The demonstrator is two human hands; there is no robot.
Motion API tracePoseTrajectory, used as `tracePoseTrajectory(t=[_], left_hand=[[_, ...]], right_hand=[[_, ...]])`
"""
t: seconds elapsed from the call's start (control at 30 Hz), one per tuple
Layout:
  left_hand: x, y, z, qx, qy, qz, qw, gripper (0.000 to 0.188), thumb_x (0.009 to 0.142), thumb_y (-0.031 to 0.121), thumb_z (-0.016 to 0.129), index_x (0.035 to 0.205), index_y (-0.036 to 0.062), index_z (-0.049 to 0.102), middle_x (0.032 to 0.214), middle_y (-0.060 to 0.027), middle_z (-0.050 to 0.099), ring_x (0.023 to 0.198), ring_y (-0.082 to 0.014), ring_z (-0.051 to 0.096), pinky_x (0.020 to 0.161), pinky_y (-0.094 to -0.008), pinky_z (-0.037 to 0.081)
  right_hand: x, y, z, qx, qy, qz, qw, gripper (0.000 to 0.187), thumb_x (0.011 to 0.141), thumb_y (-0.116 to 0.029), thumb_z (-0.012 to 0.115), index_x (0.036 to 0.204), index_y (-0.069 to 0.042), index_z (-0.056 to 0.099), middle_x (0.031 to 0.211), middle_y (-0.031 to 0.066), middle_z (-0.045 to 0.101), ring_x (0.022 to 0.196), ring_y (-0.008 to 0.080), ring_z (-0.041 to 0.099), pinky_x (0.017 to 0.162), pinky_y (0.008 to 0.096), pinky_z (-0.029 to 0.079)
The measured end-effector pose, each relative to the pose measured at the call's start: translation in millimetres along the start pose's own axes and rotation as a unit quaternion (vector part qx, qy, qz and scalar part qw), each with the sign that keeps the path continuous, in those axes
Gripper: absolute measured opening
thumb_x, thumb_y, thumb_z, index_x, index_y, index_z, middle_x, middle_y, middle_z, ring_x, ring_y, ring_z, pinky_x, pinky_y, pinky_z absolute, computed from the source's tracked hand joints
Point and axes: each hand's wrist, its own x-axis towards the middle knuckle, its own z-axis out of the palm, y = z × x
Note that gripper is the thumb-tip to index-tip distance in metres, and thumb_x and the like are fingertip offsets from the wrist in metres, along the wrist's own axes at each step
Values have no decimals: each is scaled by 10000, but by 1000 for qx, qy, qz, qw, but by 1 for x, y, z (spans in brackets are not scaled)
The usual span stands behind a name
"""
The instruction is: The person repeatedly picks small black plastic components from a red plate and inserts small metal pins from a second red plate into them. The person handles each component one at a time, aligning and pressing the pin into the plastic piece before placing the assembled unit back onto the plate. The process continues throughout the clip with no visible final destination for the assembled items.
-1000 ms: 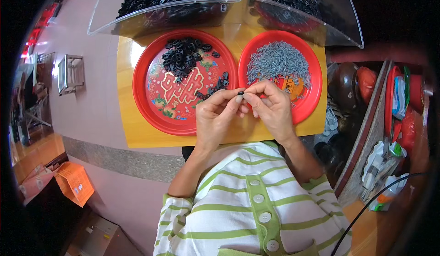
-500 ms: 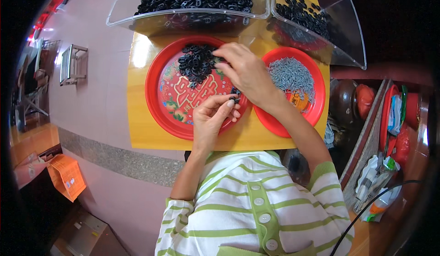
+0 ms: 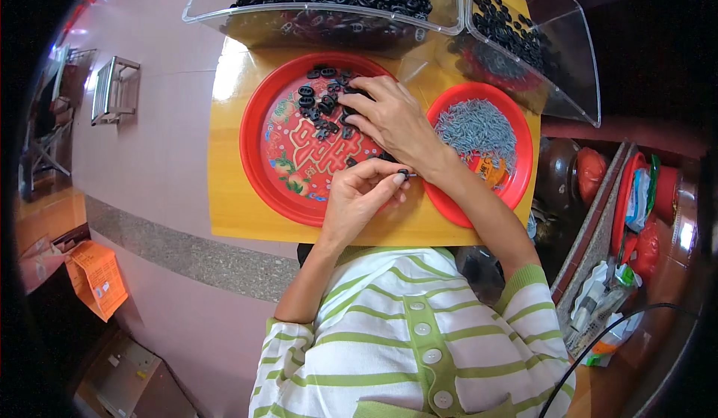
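My left hand (image 3: 363, 197) pinches a small black plastic piece (image 3: 403, 173) between thumb and forefinger, at the right rim of the large red tray (image 3: 251, 175). A short grey metal pin or screw sticks out of that piece. My right hand (image 3: 393, 123) lies over the tray with its fingers curved and apart, touching loose black plastic pieces (image 3: 327, 105). Some of these pieces are hidden beneath its fingers and palm. Beside my right forearm, a smaller red tray (image 3: 526, 145) holds many grey screws (image 3: 479, 130) and an orange item (image 3: 491, 171).
A clear plastic bin (image 3: 321, 7) full of black pieces stands at the far side of the yellow table (image 3: 224, 194). A second clear bin (image 3: 557, 96) with fewer pieces is to its right. A metal stool (image 3: 114, 90) stands on the floor at left.
The heap of black pieces has spread out and thinned in the tray. My left hand has shifted slightly right, and a metal pin now shows at its piece.
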Motion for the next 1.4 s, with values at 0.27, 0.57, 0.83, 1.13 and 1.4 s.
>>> tracePoseTrajectory(t=[0.27,0.57,0.83,1.13,1.4], left_hand=[[-4,4,-2,-19,-34,-1,999,114,880,15,574,961,-41,630,819,-50,643,689,-81,599,624,-207,496],[-3,4,-3,-22,-39,9,999,135,874,19,561,974,-42,628,822,-84,652,682,-118,625,620,-230,515],[-4,4,-3,-23,-31,-4,999,135,870,6,554,974,-45,624,816,-93,652,681,-127,628,617,-236,516],[-9,7,-6,-64,18,25,997,134,882,25,549,978,-35,622,814,-94,656,684,-117,624,597,-239,509],[-9,8,6,-47,29,41,998,136,887,37,547,977,-38,616,826,-114,654,678,-137,629,594,-247,510]], right_hand=[[16,5,-10,65,8,26,997,211,815,-151,619,991,-35,616,967,110,591,921,288,563,784,374,473],[46,12,19,-58,13,36,998,155,798,-153,634,917,-58,608,872,82,549,850,266,589,701,370,502],[37,11,16,-48,10,59,997,138,805,-145,625,906,-54,602,844,94,557,824,281,594,690,367,502],[-16,-11,-42,528,-18,334,780,197,905,-142,571,1025,15,585,842,89,652,679,101,631,565,197,514],[-65,-24,-62,647,76,348,674,188,876,-102,610,1017,19,576,865,84,643,780,136,645,668,224,530]])
